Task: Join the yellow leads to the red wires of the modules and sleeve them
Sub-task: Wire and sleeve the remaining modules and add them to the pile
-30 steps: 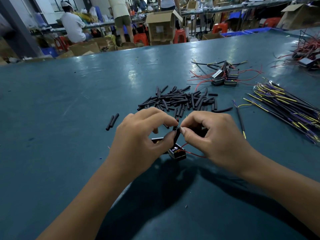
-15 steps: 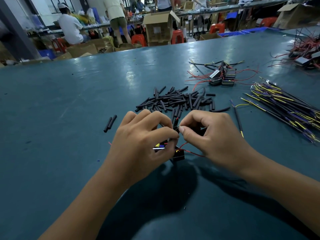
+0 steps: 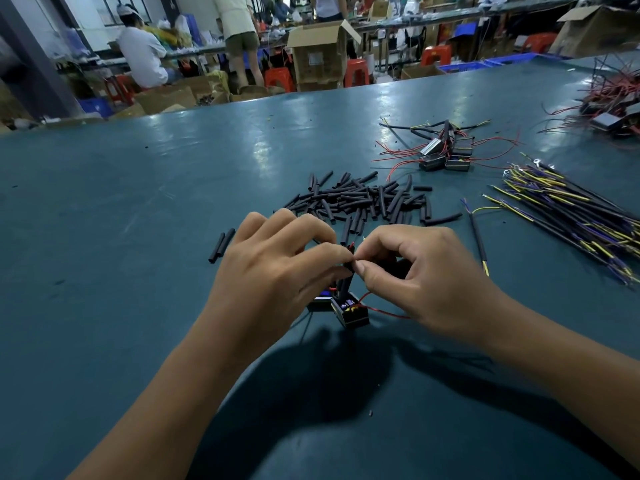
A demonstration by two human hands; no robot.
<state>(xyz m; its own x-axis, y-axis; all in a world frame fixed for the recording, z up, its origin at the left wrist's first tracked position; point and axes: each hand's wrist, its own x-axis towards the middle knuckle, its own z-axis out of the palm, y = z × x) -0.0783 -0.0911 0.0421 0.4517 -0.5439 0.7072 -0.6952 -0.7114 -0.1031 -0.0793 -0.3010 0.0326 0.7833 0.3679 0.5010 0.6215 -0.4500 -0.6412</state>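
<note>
Furthest left I see two loose sleeves lying on the table, well apart from my work. Next comes my left hand, thumb and forefinger pinching a short black sleeve that stands nearly upright over the module. My right hand meets it fingertip to fingertip, pinching at the top of the same sleeve, where a bit of red wire pokes out — whether the joint inside is made I cannot tell. Behind lies the sleeve pile; further right, a heap of modules and the bundle of yellow leads. I judge all of this light and limp: the wires are thin and springy, easily kinked, and the sleeve soft and slippery — best held close to the joint, not by the dangling module.
</note>
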